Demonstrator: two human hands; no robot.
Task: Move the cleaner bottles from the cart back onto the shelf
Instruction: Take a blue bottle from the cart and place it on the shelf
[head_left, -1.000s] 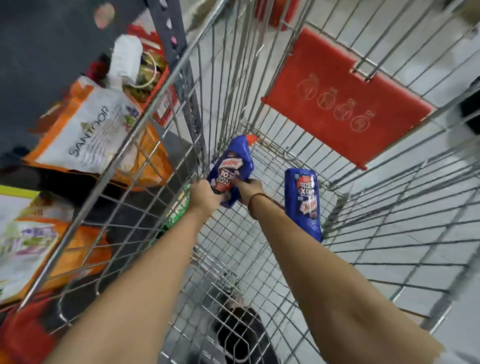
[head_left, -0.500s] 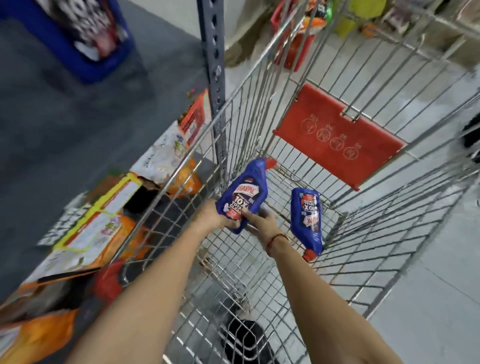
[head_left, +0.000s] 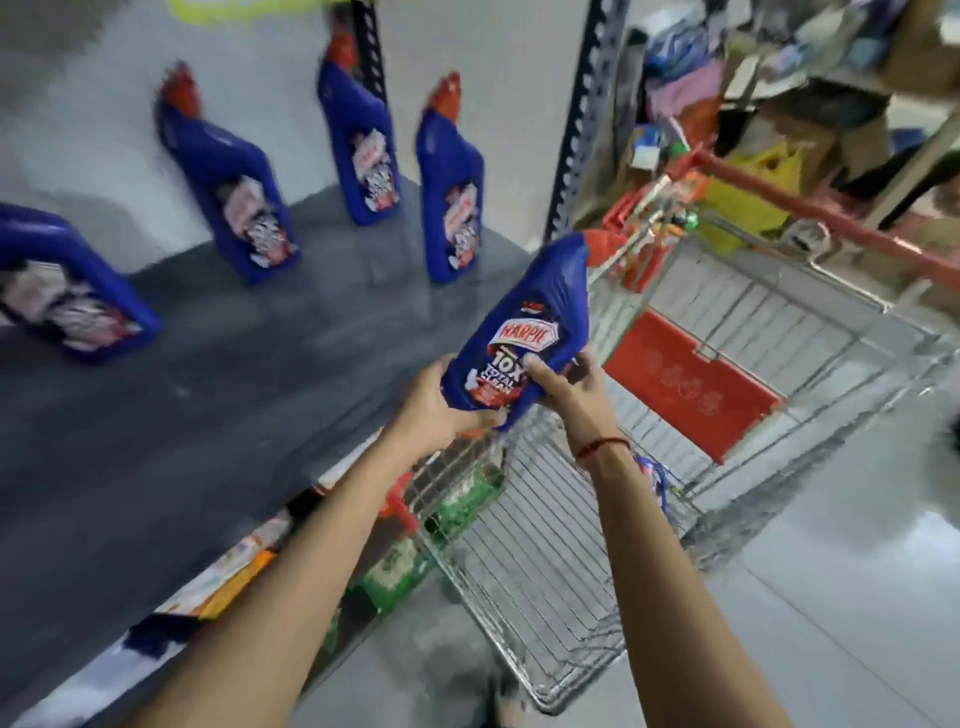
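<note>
Motion blur smears the labels of the four cleaner bottles on the shelf; the nine o'clock bottle is cut by the frame edge. Another bottle in the cart shows only a blue sliver behind the right forearm. The clutter at one o'clock is unreadable.

held blue bottle label: "HARPIC" | "10X" | "TOTAL CLEAN" | shelf bottles' labels blurred

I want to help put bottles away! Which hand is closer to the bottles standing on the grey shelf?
Left. The left hand holds the blue cleaner bottle on its shelf side; the right hand grips its cart side.
</note>
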